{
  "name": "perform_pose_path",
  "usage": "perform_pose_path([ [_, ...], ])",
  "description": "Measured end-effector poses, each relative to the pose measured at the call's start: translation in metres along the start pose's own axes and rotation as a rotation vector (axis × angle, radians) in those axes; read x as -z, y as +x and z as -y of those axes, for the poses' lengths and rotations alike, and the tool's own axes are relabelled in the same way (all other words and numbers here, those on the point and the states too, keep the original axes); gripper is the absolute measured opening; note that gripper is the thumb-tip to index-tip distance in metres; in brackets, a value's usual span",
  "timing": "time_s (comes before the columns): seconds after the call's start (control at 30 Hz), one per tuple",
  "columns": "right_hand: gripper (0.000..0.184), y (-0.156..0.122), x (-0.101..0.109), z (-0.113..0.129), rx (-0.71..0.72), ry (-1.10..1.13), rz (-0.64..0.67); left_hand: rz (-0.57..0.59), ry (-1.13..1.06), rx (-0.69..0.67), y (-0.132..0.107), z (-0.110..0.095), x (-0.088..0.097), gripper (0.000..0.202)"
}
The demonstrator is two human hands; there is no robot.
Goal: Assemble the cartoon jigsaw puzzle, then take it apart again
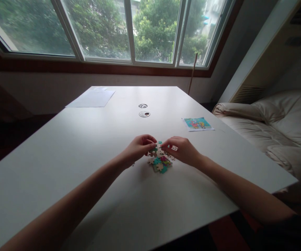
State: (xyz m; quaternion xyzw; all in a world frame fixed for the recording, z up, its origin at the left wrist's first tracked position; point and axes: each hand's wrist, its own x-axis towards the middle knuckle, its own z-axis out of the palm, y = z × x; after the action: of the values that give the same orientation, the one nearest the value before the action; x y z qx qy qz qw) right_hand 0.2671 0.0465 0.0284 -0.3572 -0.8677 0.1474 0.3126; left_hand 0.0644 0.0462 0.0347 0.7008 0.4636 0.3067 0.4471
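A small heap of jigsaw pieces (160, 161), teal, pink and pale, lies on the white table (87, 157) in front of me. My left hand (139, 147) hovers at the heap's left edge with fingers curled in a pinch over the pieces. My right hand (182, 150) is at the heap's right edge, fingers closed on a pale jigsaw piece (174, 147). The fingertips of both hands nearly meet above the heap. What my left fingers pinch is too small to make out.
A colourful picture card (198, 123) lies to the right, farther back. A sheet of paper (91, 98) rests at the far left. Two round cable holes (144, 113) sit mid-table. A bed with pale bedding (278, 125) stands right of the table; windows are behind.
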Motion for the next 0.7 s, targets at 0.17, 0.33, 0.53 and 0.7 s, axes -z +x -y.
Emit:
perform_pose_path([
  [0.17, 0.022, 0.001, 0.012, -0.006, -0.007, -0.144, 0.085, 0.021, 0.359, -0.1, -0.006, -0.009, 0.011, 0.016],
  [0.33, 0.02, -0.002, 0.02, -0.007, 0.1, 0.014, 0.375, 0.267, 0.621, -0.125, -0.026, -0.027, 0.005, 0.022],
  [0.53, 0.032, -0.002, 0.018, -0.004, 0.104, -0.056, 0.483, 0.222, 0.811, -0.025, -0.027, -0.023, -0.011, 0.035],
  [0.7, 0.037, -0.001, 0.016, -0.005, 0.058, -0.055, 0.47, 0.221, 0.805, -0.023, -0.02, -0.015, -0.011, 0.023],
])
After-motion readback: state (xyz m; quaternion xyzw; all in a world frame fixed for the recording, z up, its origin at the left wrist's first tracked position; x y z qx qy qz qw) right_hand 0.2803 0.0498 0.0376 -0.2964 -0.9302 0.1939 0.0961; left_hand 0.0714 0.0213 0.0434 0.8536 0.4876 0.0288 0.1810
